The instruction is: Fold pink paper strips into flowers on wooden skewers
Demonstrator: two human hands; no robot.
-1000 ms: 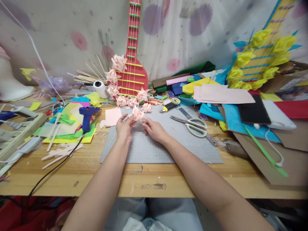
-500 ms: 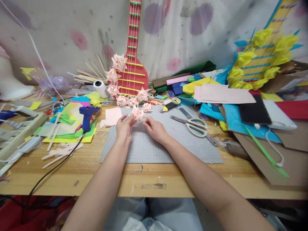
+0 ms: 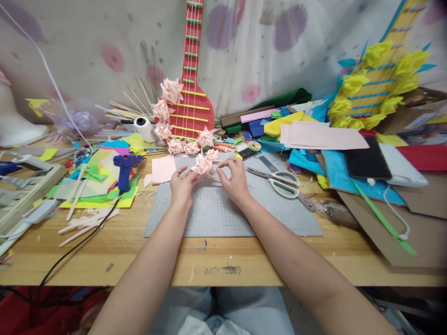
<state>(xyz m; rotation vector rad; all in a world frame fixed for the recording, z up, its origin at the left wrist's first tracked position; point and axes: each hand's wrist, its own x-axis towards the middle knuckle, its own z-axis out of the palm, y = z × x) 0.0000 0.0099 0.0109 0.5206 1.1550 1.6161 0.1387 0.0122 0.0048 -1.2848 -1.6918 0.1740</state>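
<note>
A pale pink paper flower (image 3: 201, 164) on a thin stick is held in the fingertips of my left hand (image 3: 182, 188), above the grey cutting mat (image 3: 216, 211). Just right of the flower, my right hand (image 3: 234, 182) has its thumb and fingers apart, with nothing visible between them. Another pink flower (image 3: 212, 155) lies right behind the held one. Beyond stands a red paper guitar (image 3: 195, 109) with yellow and green bars and white strings, edged at its lower left with similar pink flowers. A square of pink paper (image 3: 164, 169) lies left of the mat's top edge.
Scissors (image 3: 279, 179) and a utility knife (image 3: 247, 151) lie on the mat's right side. A blue glue gun (image 3: 125, 170) stands at left on coloured paper scraps, its black cord trailing forward. Stacked coloured sheets and a yellow-flowered guitar (image 3: 375, 88) are at right.
My right hand has let go of the flower's stick and moved slightly right, its fingers opening. The flower in my left hand has turned and shifted a little to the right.
</note>
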